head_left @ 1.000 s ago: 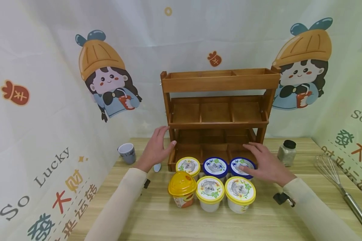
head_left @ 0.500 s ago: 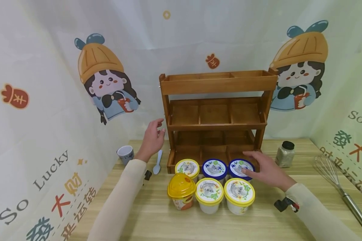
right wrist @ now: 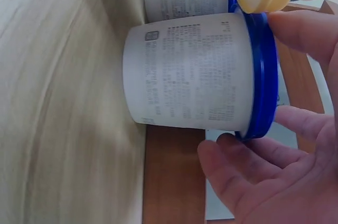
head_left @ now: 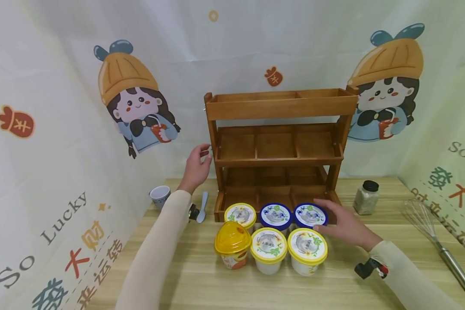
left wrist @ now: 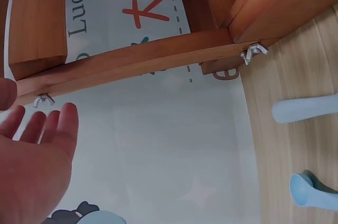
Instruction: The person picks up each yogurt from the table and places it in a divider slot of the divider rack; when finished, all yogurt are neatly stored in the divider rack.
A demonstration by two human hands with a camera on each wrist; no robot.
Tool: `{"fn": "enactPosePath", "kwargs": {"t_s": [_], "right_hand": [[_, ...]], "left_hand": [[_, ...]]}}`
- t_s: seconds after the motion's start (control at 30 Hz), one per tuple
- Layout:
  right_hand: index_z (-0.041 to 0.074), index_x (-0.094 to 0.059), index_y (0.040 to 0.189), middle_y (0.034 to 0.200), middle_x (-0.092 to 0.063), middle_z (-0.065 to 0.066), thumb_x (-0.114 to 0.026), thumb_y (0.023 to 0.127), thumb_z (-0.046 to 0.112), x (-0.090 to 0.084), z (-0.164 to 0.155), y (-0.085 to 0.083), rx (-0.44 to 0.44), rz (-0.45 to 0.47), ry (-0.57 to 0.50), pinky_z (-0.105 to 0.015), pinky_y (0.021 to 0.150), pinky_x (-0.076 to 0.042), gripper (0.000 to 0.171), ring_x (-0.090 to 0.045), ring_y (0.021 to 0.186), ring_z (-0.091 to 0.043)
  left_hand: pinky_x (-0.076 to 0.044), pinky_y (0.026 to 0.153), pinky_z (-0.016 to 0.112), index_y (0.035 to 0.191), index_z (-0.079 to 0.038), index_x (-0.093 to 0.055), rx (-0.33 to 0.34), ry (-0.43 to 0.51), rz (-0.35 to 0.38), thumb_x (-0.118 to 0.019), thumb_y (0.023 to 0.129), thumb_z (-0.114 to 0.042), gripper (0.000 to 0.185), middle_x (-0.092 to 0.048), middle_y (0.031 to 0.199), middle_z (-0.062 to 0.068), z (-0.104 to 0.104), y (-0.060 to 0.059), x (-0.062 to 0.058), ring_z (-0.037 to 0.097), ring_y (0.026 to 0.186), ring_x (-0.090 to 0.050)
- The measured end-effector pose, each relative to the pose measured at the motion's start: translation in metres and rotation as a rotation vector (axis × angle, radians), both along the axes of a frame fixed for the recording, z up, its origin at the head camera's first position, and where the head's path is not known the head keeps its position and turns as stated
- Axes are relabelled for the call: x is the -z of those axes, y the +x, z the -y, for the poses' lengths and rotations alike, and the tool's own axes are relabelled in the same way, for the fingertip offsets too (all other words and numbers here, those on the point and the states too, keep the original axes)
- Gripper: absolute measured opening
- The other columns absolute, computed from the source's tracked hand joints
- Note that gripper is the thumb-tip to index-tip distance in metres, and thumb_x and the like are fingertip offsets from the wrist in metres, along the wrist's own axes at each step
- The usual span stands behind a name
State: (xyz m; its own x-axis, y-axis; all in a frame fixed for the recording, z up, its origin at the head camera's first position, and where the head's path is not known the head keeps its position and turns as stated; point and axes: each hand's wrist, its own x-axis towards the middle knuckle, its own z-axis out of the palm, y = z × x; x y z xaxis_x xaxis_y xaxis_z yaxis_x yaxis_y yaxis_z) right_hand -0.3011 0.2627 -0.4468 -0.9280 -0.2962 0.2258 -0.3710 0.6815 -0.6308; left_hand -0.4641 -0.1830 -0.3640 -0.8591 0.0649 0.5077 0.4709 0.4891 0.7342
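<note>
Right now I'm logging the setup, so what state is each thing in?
Right-hand blue-lidded white tub: lidded, upright, right hand on its rim.
Left hand: open, beside the rack post.
Three-tier wooden rack: shelves bare.
Orange dome-lidded cup: lidded.
Black-capped glass shaker: capped.

We see a rack (head_left: 279, 148) of stained brown wood with a soft sheen, its side rail held by small bright metal wing nuts (left wrist: 253, 52). The worktop (head_left: 333, 284) looks like pale, matt wood grain. The tub (right wrist: 190, 76) has a smooth white printed wall and a glossy blue plastic lid (right wrist: 262, 76). The backdrop (head_left: 54, 129) looks like creased printed cloth. The whisk (head_left: 438, 243) is shiny metal, and the spoon (head_left: 202, 206) looks like pale blue plastic.
</note>
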Motion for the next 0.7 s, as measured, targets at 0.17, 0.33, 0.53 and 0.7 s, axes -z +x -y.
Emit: {"fn": "enactPosePath", "kwargs": {"t_s": [0.17, 0.33, 0.53, 0.7], "right_hand": [[0.004, -0.048, 0.155, 0.155, -0.053, -0.025, -0.084, 0.091, 0.038, 0.0, 0.0, 0.0, 0.012, 0.023, -0.001, -0.068, 0.105, -0.051, 0.081, -0.053, 0.138, -0.052], [0.004, -0.051, 0.153, 0.152, -0.055, -0.026, -0.085, 0.09, 0.038, 0.001, 0.0, 0.0, 0.012, 0.038, 0.001, -0.07, 0.107, -0.048, 0.079, -0.052, 0.138, -0.053], [0.003, -0.049, 0.153, 0.149, -0.057, -0.028, -0.086, 0.089, 0.037, 0.005, -0.003, -0.003, -0.012, 0.045, -0.019, -0.067, 0.106, -0.05, 0.082, -0.056, 0.135, -0.051], [0.002, -0.045, 0.156, 0.148, -0.058, -0.027, -0.086, 0.089, 0.04, 0.005, -0.006, -0.006, -0.026, 0.103, -0.043, -0.06, 0.104, -0.055, 0.087, -0.06, 0.131, -0.047]], "left_hand": [[-0.044, 0.12, 0.056, 0.151, -0.002, -0.048, 0.048, 0.056, 0.011, -0.053, 0.111, -0.016, 0.042, -0.051, 0.156, 0.019, -0.004, -0.009, -0.005, 0.037, 0.145, -0.052], [-0.044, 0.121, 0.052, 0.148, -0.004, -0.048, 0.041, 0.076, 0.026, -0.053, 0.112, -0.016, 0.039, -0.053, 0.153, 0.019, -0.007, -0.014, -0.008, 0.036, 0.145, -0.052], [-0.046, 0.119, 0.053, 0.147, -0.005, -0.049, 0.028, 0.106, 0.03, -0.054, 0.112, -0.016, 0.037, -0.054, 0.15, 0.019, -0.009, -0.017, -0.01, 0.037, 0.143, -0.054], [-0.047, 0.117, 0.052, 0.148, -0.006, -0.051, 0.01, 0.108, 0.026, -0.055, 0.112, -0.019, 0.039, -0.057, 0.148, 0.018, -0.011, -0.02, -0.01, 0.038, 0.138, -0.057]]}}
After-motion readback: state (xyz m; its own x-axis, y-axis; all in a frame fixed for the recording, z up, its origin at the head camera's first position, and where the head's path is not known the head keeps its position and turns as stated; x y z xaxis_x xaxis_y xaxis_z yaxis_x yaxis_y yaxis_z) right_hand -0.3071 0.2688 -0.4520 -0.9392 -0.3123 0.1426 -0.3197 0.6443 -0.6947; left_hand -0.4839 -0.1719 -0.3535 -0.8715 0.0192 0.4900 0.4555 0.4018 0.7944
